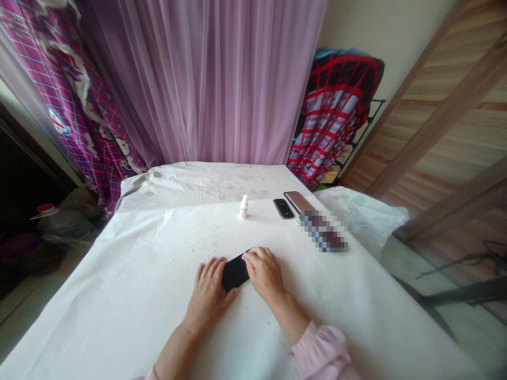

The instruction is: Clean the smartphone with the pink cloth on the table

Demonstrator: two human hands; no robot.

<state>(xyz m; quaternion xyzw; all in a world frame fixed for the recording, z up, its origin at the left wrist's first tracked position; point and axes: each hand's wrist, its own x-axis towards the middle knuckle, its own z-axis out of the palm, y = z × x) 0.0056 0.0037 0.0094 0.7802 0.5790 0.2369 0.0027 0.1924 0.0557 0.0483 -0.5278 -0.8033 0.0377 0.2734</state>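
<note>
A small black flat object, perhaps a folded cloth or case, lies on the white sheet covering the table. My left hand rests flat beside it on its left, fingers stretched out and touching its edge. My right hand lies over the object's right end, fingers curled down onto its top corner, pressing or pinching it.
Further back stand a small white bottle, a small dark phone and a larger phone, with a blurred patch beside them. A white bag lies off the right edge. Purple curtains hang behind; a red checked cloth drapes a rack at right.
</note>
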